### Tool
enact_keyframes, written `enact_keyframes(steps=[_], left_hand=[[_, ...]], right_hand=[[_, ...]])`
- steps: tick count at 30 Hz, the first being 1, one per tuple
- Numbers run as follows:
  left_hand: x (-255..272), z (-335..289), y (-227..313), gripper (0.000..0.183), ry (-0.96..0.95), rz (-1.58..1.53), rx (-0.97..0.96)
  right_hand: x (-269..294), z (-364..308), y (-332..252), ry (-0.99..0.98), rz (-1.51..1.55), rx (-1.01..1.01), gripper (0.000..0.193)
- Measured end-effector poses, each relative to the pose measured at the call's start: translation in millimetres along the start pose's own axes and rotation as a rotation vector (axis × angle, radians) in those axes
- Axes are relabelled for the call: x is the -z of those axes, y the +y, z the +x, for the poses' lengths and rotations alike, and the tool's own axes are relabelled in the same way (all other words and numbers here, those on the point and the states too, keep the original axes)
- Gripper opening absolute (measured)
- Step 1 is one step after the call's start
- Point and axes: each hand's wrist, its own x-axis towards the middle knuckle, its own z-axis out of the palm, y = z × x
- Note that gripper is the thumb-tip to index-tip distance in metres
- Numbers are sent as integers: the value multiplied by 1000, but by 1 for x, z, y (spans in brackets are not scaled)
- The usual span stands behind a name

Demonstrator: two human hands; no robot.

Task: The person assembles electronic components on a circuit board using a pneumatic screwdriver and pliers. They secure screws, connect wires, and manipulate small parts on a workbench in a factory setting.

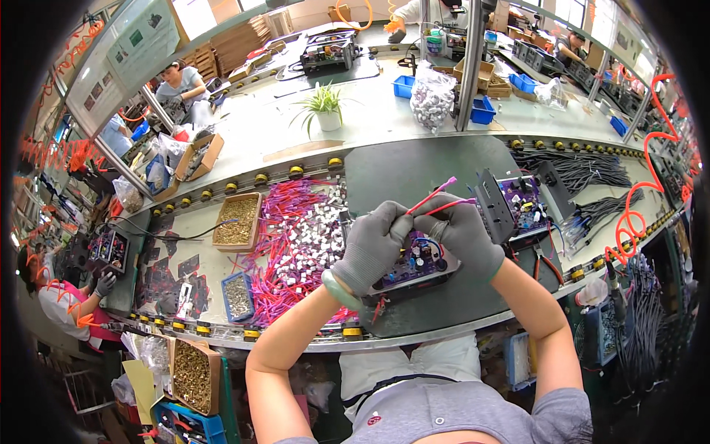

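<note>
In front of me, my left hand [372,248] and my right hand [467,235], both in grey gloves, meet with fingertips close together. Two red wires with purple sleeved ends stick out from the pinched fingers: one upper wire [432,196] and one lower wire [452,205]. Each hand appears closed on a wire; the fingers hide the wires' other ends. Just below the hands sits an open unit with a purple circuit board [416,268], partly covered by them. A second such unit [520,203], with black side panels, stands just right of my right hand.
Left of the hands lies a heap of red and purple wires with white connectors [299,233]. Beyond it are a box of brass-coloured parts [237,231] and a blue tray [228,297]. Pliers [546,264], black cables [584,172] and an orange coiled hose [631,231] are rightward. Co-workers sit nearby.
</note>
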Motion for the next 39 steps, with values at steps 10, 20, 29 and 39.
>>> enact_keyframes(steps=[10, 20, 29, 39], left_hand=[[10, 26, -30, 16, 17, 74, 84], [1, 35, -21, 18, -450, 466, 53], [2, 32, -31, 16, -441, 417, 18], [1, 32, -16, 17, -479, 480, 48]], right_hand=[[29, 13, 22, -350, -936, 334, 12], [26, 9, 23, -347, -1001, 373, 11], [27, 11, 26, -362, -1035, 459, 14], [26, 19, 25, -575, -1129, 340, 13]])
